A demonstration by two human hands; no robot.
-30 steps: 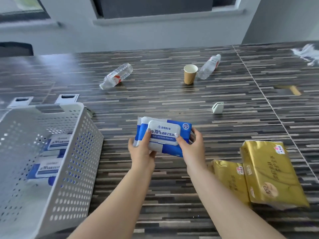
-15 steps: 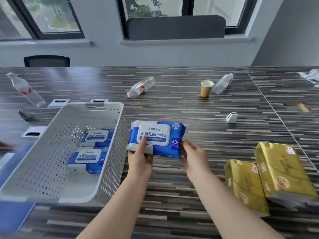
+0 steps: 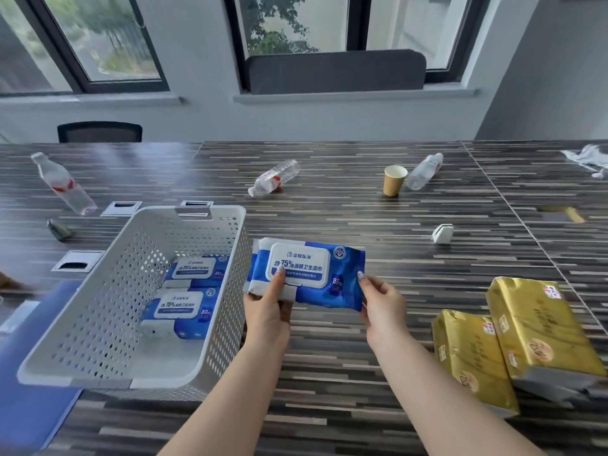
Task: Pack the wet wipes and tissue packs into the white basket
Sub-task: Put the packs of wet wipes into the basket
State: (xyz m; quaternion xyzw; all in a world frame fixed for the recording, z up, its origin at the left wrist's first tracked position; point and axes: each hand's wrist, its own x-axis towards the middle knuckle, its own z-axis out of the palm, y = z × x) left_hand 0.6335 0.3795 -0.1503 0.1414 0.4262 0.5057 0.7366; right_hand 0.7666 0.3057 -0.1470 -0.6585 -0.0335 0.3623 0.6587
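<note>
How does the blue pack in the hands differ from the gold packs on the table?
The held wet wipes pack is blue with a white lid; the gold tissue packs have no lid. The left hand and right hand hold it beside the white basket; the gold ones lie on the table. All remain outside the basket.

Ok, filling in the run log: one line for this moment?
both hands hold wet wipes pack | beside white basket rim | two packs inside | two tissue packs on table

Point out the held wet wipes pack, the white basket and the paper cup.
held wet wipes pack (image 3: 342, 284): head view, blue wrapper right of its white lid.
white basket (image 3: 230, 291): head view, perforated right wall.
paper cup (image 3: 393, 185): head view, brown side wall.
</note>
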